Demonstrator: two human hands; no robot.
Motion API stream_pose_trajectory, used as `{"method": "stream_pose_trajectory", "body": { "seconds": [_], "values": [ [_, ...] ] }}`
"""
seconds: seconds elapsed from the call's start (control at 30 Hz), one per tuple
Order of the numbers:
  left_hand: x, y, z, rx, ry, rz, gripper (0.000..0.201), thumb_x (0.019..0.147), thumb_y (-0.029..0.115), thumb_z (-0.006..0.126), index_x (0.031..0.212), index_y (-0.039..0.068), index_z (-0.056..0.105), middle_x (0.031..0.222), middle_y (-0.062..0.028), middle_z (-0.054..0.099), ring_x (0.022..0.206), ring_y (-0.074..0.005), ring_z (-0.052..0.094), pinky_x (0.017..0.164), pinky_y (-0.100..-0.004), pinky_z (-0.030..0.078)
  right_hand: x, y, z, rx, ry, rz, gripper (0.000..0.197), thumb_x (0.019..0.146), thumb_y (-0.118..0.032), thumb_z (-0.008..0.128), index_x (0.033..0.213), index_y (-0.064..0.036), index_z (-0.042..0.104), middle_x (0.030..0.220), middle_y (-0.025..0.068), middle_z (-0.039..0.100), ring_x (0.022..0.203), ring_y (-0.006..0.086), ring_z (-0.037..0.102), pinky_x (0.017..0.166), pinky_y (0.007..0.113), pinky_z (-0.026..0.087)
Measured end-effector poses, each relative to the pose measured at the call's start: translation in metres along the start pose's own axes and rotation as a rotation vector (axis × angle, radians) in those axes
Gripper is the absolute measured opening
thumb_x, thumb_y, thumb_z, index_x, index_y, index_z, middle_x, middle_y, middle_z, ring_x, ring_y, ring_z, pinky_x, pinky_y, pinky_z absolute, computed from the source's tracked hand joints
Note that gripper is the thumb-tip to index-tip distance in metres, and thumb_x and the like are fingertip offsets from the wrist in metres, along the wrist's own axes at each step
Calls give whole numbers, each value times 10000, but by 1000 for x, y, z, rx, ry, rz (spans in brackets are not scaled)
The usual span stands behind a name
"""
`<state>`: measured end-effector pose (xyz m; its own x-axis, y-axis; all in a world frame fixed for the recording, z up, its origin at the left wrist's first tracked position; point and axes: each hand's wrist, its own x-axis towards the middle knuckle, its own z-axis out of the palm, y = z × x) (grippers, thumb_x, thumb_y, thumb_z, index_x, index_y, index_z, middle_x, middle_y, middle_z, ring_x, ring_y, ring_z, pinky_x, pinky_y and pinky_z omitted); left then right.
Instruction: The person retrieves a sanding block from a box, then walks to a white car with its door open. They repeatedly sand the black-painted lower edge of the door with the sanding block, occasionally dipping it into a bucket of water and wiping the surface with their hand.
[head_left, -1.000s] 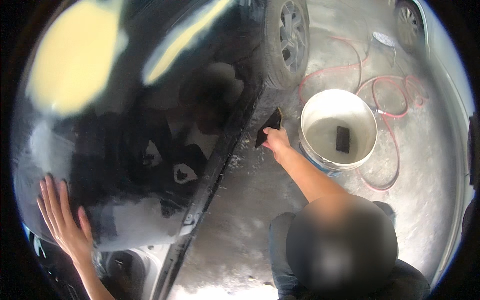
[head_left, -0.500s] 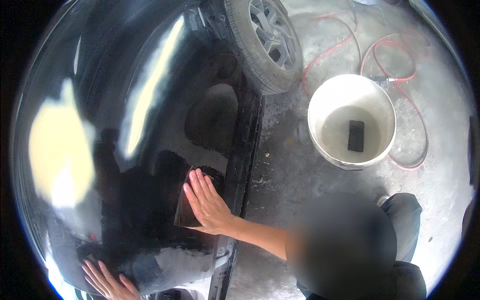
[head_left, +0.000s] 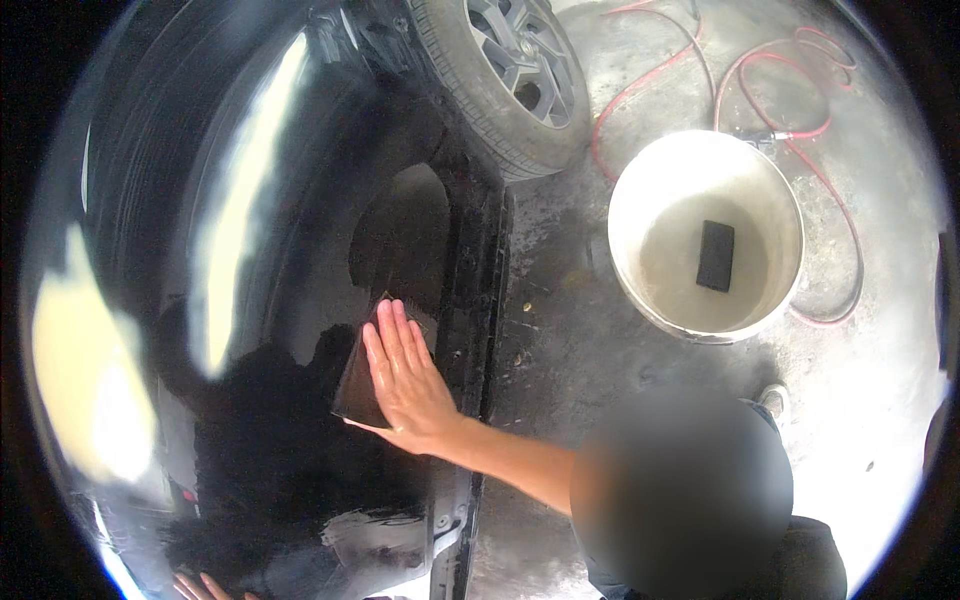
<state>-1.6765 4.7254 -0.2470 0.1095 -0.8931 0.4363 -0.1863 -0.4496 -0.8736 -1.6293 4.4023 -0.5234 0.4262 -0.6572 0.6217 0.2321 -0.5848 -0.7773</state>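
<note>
As I watch from afar, the right hand point(head_left: 408, 388) lies flat over a dark sheet point(head_left: 358, 393), grip wide; the sheet rests against the black car panel point(head_left: 270, 440); left hand point(head_left: 204, 588) mostly cut off at the lower edge, its grip I cannot tell; bucket point(head_left: 637, 235) near the wheel point(head_left: 525, 65), dark block point(head_left: 715, 256) inside.

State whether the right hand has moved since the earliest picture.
Yes: the right hand has moved left and down in view, away from the white bucket, onto the black car panel.
</note>
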Motion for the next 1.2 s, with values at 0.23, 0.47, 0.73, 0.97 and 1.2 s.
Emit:
{"method": "stream_pose_trajectory", "body": {
  "seconds": [0.23,0.47,0.73,0.97,1.2],
  "values": [
    [1,-1,-2,19,32,-14,638,1089,514,346,1445,36,574,1558,-268,463,1438,-500,431,1178,-640,299,144,119,-52,75,222,346,1048,1025,-671,371,1578,165,65,1663,381,-3,1589,433,-3,1291,512,48],
    [4,-1,1,-4,36,9,621,1093,496,358,1432,25,581,1549,-274,470,1432,-505,432,1166,-651,313,90,16,-22,17,155,-64,1182,919,-613,653,1579,159,50,1655,394,-43,1561,511,-50,1275,595,50],
    [5,-2,-1,-2,48,7,615,1087,487,376,1436,21,576,1538,-284,476,1421,-520,437,1161,-659,316,101,108,-29,-37,222,338,1022,1000,-542,561,1593,127,67,1670,367,-1,1576,478,-28,1287,546,52],
    [-1,-5,0,22,40,24,614,1085,488,383,1449,30,571,1532,-285,483,1413,-520,449,1155,-656,326,204,59,-54,-43,236,-226,1073,970,-569,602,1587,137,80,1664,378,9,1569,493,-14,1291,549,56],
    [10,-2,3,-11,65,7,606,1084,487,397,1437,31,583,1525,-276,496,1413,-518,451,1156,-653,330,151,103,-52,43,151,267,982,1024,-514,536,1587,138,65,1647,408,-29,1563,510,-52,1277,577,66]
  ]
}}
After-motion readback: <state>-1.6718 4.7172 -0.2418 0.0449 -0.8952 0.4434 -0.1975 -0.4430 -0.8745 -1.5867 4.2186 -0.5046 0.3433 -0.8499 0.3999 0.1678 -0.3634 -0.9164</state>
